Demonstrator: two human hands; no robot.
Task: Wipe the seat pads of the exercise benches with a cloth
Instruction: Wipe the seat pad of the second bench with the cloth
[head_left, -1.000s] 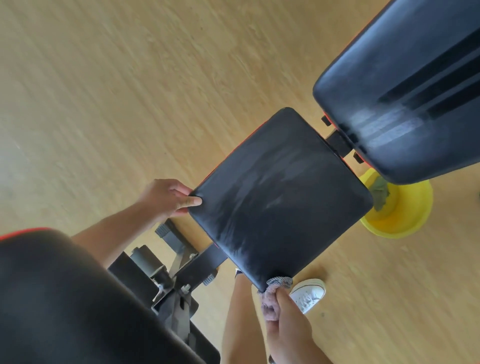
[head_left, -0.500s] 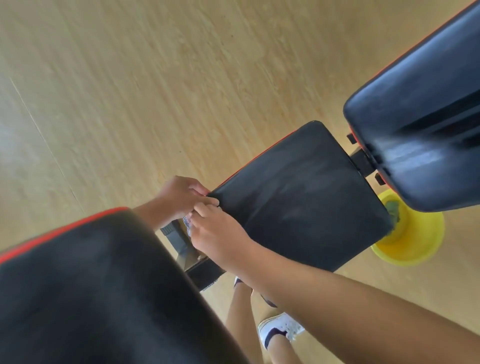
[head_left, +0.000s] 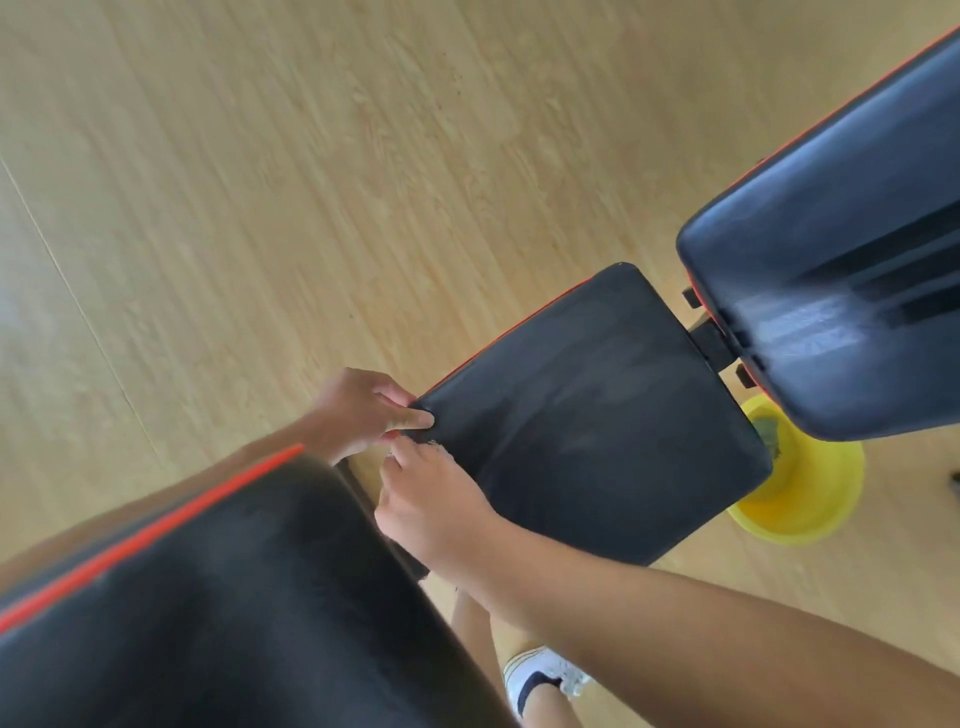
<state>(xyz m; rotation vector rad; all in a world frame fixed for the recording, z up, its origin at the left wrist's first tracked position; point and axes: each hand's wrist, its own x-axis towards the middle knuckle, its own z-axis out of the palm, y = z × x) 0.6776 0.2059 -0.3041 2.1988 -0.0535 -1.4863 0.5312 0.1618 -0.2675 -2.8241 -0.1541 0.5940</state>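
A black seat pad (head_left: 597, 415) with a red edge sits in the middle of the view, dull streaks across it. My left hand (head_left: 358, 410) grips the pad's near left corner, thumb on top. My right hand (head_left: 431, 504) is pressed against the pad's near edge just below that corner, closed on a grey cloth (head_left: 434, 443) of which only a small bit shows above the fingers. A second black pad (head_left: 841, 291) rises at the upper right. Another black pad with a red stripe (head_left: 218, 613) fills the lower left.
A yellow basin (head_left: 810, 499) holding a greenish cloth stands on the wooden floor (head_left: 311, 182) under the far right corner of the seat pad. My leg and white shoe (head_left: 540, 675) are below the pad. The bench's black hinge bracket (head_left: 714, 343) joins the two pads.
My right hand went with the cloth from the pad's near right corner to its near left corner, beside my left hand. The view shifted and the lower-left pad fills more of it.
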